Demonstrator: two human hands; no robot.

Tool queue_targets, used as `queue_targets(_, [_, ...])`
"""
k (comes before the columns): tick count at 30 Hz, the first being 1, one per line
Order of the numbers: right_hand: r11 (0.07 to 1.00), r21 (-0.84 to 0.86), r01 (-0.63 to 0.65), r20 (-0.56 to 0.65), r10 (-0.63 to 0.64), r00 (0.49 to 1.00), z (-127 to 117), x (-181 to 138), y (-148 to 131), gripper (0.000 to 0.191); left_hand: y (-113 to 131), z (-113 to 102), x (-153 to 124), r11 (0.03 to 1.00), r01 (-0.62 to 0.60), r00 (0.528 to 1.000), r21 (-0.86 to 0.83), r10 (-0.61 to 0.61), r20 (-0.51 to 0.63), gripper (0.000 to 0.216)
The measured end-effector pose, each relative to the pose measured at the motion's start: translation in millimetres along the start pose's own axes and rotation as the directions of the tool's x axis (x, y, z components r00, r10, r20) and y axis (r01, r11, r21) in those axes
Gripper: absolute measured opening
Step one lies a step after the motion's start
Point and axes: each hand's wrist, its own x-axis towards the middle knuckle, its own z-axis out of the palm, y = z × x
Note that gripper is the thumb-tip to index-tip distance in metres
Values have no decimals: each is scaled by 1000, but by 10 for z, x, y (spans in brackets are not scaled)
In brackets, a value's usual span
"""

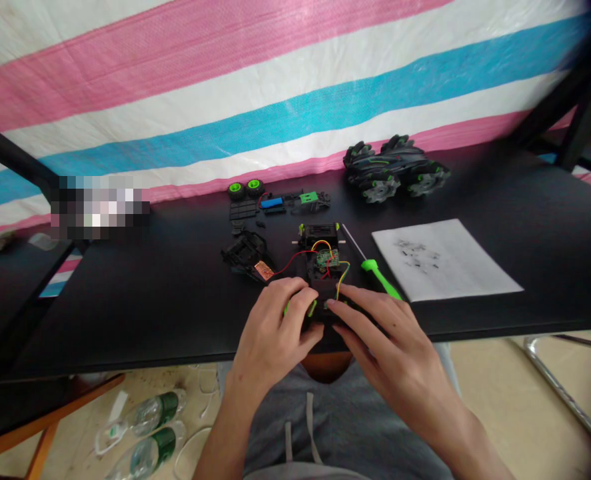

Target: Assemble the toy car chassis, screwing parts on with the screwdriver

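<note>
A black toy-car chassis with an exposed green circuit board and red and yellow wires lies on the black table near its front edge. My left hand is curled around the chassis's near left end, fingers on a green wheel. My right hand rests on the near right end, fingers pressed on it. A green-handled screwdriver lies just right of the chassis, beside my right hand.
A black body shell piece lies left of the chassis. Two green wheels, a blue battery and small parts sit behind. A whole toy car stands far right. White paper holds several screws. Bottles lie on the floor.
</note>
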Motion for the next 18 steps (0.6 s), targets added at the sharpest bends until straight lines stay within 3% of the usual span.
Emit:
queue_targets(4, [1000, -18, 7, -24, -7, 1000, -47, 79, 9, 42, -13, 10, 27, 1000, -13, 1000, -26, 13, -15, 33])
queue_targets(9, [999, -35, 33, 13, -32, 999, -74, 158, 5, 49, -40, 43, 41, 994, -18, 999, -107, 13, -45, 40])
queue_targets(18, [987, -155, 42, -62, -52, 997, 121, 190, 13, 42, -52, 62, 4, 986, -3, 1000, -165, 0, -16, 43])
